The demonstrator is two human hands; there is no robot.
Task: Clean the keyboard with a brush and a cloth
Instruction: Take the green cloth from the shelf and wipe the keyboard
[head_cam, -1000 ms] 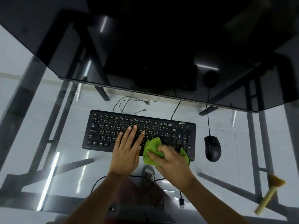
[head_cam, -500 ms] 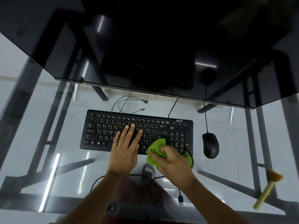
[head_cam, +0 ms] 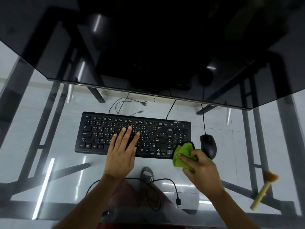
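Head view: left hand [head_cam: 121, 156] lies flat and open on the black keyboard [head_cam: 133, 134]; right hand [head_cam: 202, 169] grips a green cloth [head_cam: 184, 154] at its right corner.

The green cloth [head_cam: 184, 155] hides the keyboard's [head_cam: 132, 134] near right corner.

- Setting: a computer desk, as in an office or home study.
- A glass tabletop [head_cam: 49, 129] on a dark metal frame, with pale floor tiles visible through it.
- A black keyboard [head_cam: 115, 129] and wired mouse [head_cam: 208, 146] lying below a large dark monitor [head_cam: 148, 47].
- Loose cables [head_cam: 125, 104] trailing on the floor beneath the glass.
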